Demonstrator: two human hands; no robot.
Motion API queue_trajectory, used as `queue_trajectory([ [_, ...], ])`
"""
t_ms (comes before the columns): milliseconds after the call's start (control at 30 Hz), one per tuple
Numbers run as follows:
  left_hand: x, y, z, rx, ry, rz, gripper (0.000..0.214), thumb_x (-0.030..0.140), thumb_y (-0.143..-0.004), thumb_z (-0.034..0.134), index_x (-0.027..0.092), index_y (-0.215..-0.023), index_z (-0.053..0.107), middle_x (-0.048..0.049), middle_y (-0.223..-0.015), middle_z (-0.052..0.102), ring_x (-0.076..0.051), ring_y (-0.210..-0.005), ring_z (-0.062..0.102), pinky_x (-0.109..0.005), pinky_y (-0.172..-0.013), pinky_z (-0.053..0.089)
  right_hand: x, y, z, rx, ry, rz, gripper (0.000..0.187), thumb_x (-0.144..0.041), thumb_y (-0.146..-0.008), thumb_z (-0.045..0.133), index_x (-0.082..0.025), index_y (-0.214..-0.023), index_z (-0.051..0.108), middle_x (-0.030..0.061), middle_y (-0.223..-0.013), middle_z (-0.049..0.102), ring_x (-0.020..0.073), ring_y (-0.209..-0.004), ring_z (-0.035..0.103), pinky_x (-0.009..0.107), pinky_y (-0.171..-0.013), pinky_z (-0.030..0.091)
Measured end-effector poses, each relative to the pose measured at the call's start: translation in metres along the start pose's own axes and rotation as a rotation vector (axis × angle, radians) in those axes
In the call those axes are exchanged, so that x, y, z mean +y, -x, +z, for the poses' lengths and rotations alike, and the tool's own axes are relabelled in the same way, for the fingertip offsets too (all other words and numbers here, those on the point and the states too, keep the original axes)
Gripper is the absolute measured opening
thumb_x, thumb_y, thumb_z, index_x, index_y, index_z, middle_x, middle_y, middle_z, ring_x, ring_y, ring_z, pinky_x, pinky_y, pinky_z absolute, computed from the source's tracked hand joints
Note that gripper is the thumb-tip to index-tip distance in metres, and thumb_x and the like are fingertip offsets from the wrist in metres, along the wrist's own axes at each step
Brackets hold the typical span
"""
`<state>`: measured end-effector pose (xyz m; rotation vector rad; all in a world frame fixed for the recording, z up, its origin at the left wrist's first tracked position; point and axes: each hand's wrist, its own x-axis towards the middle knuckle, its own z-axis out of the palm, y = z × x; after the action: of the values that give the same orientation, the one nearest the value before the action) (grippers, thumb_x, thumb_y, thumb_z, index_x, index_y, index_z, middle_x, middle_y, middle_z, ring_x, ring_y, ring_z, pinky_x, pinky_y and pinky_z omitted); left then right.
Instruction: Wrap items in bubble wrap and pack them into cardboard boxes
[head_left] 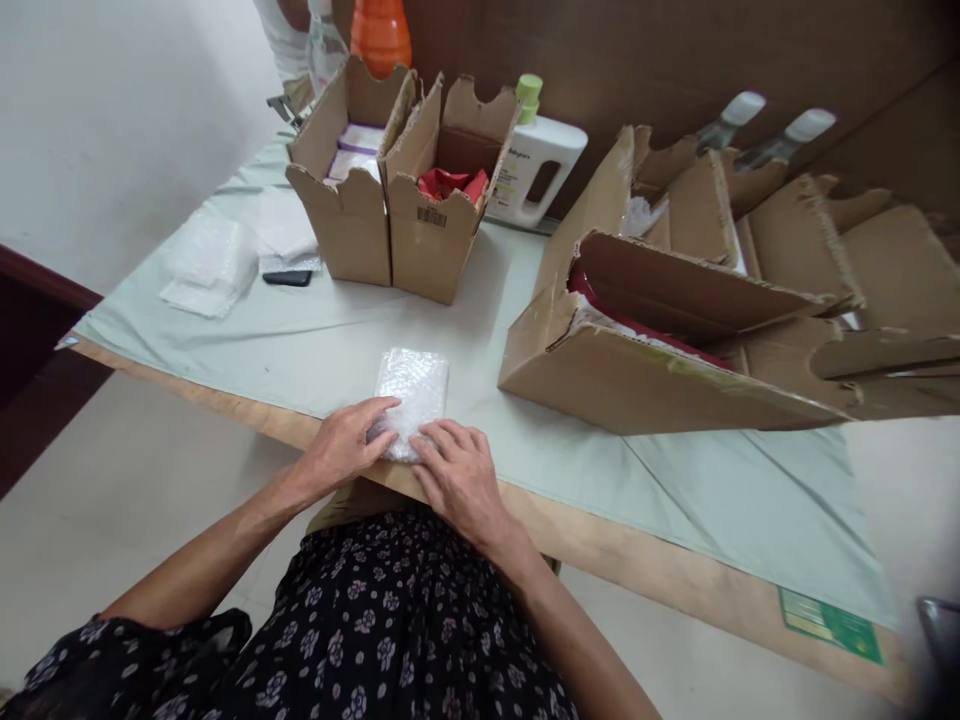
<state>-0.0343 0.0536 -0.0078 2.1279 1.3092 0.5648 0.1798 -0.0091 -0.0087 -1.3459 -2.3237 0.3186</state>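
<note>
A flat bubble-wrap pouch [414, 382] lies on the pale green cloth, close to the table's front edge. My left hand [351, 440] holds its left side, fingers and thumb resting along that edge. At the lower right corner, my right hand [459, 470] grips the pouch, with its fingertips bent over the plastic. Whether anything is inside the pouch, I cannot tell. A pile of similar bubble-wrap pouches [210, 262] lies farther off to the left, beside a black phone-like object [287, 278].
Two cardboard bins [349, 225] stand at the back, holding packets and something red. A white detergent bottle [534, 170] with a green cap is behind them. At right, a large divided cardboard box [660, 385] covers much of the table. An orange container [381, 38] stands at the back.
</note>
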Motion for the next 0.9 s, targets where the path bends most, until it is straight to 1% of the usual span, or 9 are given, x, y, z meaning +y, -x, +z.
queue_trajectory([
  [133,0.008,0.016,-0.007,0.182,-0.101,0.163,0.039,0.034,-0.094,0.065,0.019,-0.130,0.065,-0.0163,-0.132,0.067,-0.032,-0.121,0.063,-0.050,-0.104,0.051,0.005,-0.008,-0.006,-0.011,-0.068,0.039,0.022,-0.017,-0.102,0.055,-0.023,-0.118,0.068,0.0076,-0.114,0.077,0.0263,-0.109,0.064,0.043,-0.092,0.046],
  [200,0.012,0.026,-0.012,0.159,-0.059,0.239,0.045,0.034,-0.091,0.069,0.020,-0.134,0.063,-0.0157,-0.135,0.066,-0.033,-0.125,0.061,-0.052,-0.108,0.048,0.004,-0.009,-0.015,-0.048,-0.147,0.077,0.021,-0.020,-0.103,0.055,-0.024,-0.118,0.069,0.0054,-0.107,0.078,0.0246,-0.101,0.066,0.042,-0.093,0.046],
  [267,0.014,0.032,-0.014,0.097,0.022,0.243,0.046,0.028,-0.092,0.067,0.022,-0.137,0.061,-0.0118,-0.122,0.073,-0.029,-0.114,0.066,-0.050,-0.104,0.049,0.005,-0.010,-0.021,-0.096,-0.222,0.118,0.022,-0.022,-0.103,0.055,-0.026,-0.119,0.070,0.0035,-0.107,0.078,0.0234,-0.100,0.067,0.042,-0.094,0.047],
  [367,0.011,0.027,-0.011,0.064,0.101,0.115,0.040,0.025,-0.095,0.059,0.021,-0.135,0.064,-0.0072,-0.102,0.077,-0.024,-0.096,0.069,-0.043,-0.093,0.054,0.007,-0.011,-0.023,-0.107,-0.258,0.181,0.024,-0.024,-0.104,0.053,-0.027,-0.122,0.069,0.0028,-0.112,0.079,0.0230,-0.103,0.067,0.042,-0.095,0.049],
  [500,0.002,0.004,-0.003,0.063,0.118,-0.021,0.037,0.030,-0.096,0.057,0.018,-0.129,0.067,-0.0091,-0.105,0.076,-0.023,-0.094,0.070,-0.038,-0.087,0.057,0.006,-0.011,-0.019,0.050,-0.069,0.187,0.031,-0.032,-0.100,0.060,-0.021,-0.130,0.065,0.0120,-0.125,0.073,0.0294,-0.109,0.064,0.046,-0.093,0.049],
  [633,-0.003,-0.008,0.000,0.175,0.027,0.000,0.032,0.032,-0.094,0.058,0.016,-0.120,0.071,-0.0109,-0.106,0.073,-0.023,-0.089,0.068,-0.042,-0.088,0.056,0.006,-0.015,-0.014,-0.021,0.078,0.033,0.038,-0.028,-0.095,0.067,-0.023,-0.133,0.063,0.0134,-0.141,0.065,0.0330,-0.126,0.057,0.050,-0.101,0.045],
  [700,0.000,-0.001,-0.001,0.263,0.070,-0.067,0.035,0.037,-0.093,0.063,0.017,-0.121,0.070,-0.0101,-0.108,0.072,-0.022,-0.087,0.066,-0.041,-0.085,0.056,0.012,-0.021,-0.009,-0.046,0.084,0.038,0.034,-0.023,-0.097,0.065,-0.024,-0.131,0.065,0.0122,-0.139,0.067,0.0316,-0.125,0.058,0.048,-0.101,0.045],
  [800,0.008,0.019,-0.002,0.354,0.384,-0.311,0.048,0.045,-0.091,0.067,0.018,-0.130,0.064,-0.0093,-0.111,0.070,-0.022,-0.093,0.067,-0.037,-0.083,0.058,0.022,-0.029,-0.003,0.017,-0.031,0.184,0.028,-0.023,-0.100,0.060,-0.021,-0.127,0.068,0.0109,-0.127,0.074,0.0286,-0.114,0.065,0.045,-0.095,0.048],
  [900,0.021,0.034,0.003,0.303,0.838,-0.518,0.063,0.047,-0.085,0.075,0.016,-0.136,0.058,-0.0135,-0.125,0.069,-0.026,-0.107,0.069,-0.042,-0.093,0.058,0.021,-0.029,-0.003,0.083,-0.241,0.314,0.027,-0.025,-0.100,0.057,-0.021,-0.124,0.070,0.0095,-0.120,0.077,0.0266,-0.107,0.068,0.042,-0.093,0.050],
])
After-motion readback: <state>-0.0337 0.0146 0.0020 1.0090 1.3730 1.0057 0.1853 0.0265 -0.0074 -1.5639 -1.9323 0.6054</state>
